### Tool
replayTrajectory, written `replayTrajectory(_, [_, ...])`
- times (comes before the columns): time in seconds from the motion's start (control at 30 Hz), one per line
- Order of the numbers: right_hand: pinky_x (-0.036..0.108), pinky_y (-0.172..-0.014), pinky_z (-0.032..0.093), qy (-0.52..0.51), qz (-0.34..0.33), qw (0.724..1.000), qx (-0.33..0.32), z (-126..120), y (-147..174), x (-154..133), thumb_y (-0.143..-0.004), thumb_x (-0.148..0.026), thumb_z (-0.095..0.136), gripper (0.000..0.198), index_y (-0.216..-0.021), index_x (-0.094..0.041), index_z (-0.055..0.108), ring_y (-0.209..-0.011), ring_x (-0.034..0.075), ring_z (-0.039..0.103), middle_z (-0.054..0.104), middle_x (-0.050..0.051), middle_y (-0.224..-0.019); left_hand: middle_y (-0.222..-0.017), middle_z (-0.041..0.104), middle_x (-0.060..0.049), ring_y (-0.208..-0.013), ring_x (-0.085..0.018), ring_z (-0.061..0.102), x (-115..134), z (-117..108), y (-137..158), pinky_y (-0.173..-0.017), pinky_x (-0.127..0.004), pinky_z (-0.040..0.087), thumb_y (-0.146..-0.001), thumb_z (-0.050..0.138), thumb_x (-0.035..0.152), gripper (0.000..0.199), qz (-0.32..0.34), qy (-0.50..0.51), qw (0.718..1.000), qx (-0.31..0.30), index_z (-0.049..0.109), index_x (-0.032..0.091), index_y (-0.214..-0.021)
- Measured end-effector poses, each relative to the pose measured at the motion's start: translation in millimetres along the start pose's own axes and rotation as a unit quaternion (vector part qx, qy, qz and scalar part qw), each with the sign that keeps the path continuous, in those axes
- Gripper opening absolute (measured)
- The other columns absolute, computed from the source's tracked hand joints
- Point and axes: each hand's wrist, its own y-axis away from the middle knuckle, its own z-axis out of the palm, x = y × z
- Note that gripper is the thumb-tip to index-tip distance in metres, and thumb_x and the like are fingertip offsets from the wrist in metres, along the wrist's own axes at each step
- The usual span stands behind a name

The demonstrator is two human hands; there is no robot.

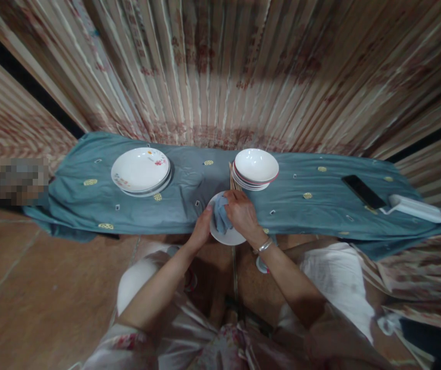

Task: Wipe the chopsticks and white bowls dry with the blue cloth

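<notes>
At the table's near edge, my left hand (202, 226) grips the left rim of a white plate (230, 237). My right hand (242, 213), with a silver bracelet on its wrist, presses a bunched blue-grey cloth (222, 215) against the plate's inner face. Just beyond the plate lie several wooden chopsticks (231, 177), partly hidden by my right hand. Beside them stands a stack of white bowls (256, 165), some with red rims. Farther left is a stack of large white plates (140, 169), the top one with a floral print.
A teal patterned cloth (189, 180) covers the narrow table. Toward its right end lie a black phone (363, 191) and a white object (416, 208), whose kind I cannot make out. Pleated curtains (220, 72) hang close behind the table.
</notes>
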Motion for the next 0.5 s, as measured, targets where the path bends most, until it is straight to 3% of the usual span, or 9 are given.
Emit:
replayTrajectory(0.33, [0.038,-0.091,0.044,0.065,-0.018,0.997,-0.044,0,20,13,-0.093,-0.011,0.04,0.028,-0.109,-0.013,0.062,-0.101,0.027,0.053,0.061,0.016,-0.111,-0.127,0.064,-0.017,-0.124,-0.033,0.053,15,-2,8,-0.108,-0.047,0.037,-0.084,0.04,0.07,0.073,-0.003,-0.05,0.999,0.02,0.062,0.01,-0.12])
replayTrajectory(0.5, [0.036,-0.086,0.046,0.031,-0.003,0.995,-0.094,4,30,5,-0.09,-0.009,0.041,0.029,-0.11,-0.012,0.062,-0.101,0.026,0.057,0.063,0.016,-0.108,-0.126,0.065,-0.014,-0.123,-0.031,0.055,9,-3,3,-0.108,-0.045,0.039,-0.084,0.04,0.069,0.07,0.0,-0.028,1.0,0.015,0.062,0.013,-0.122])
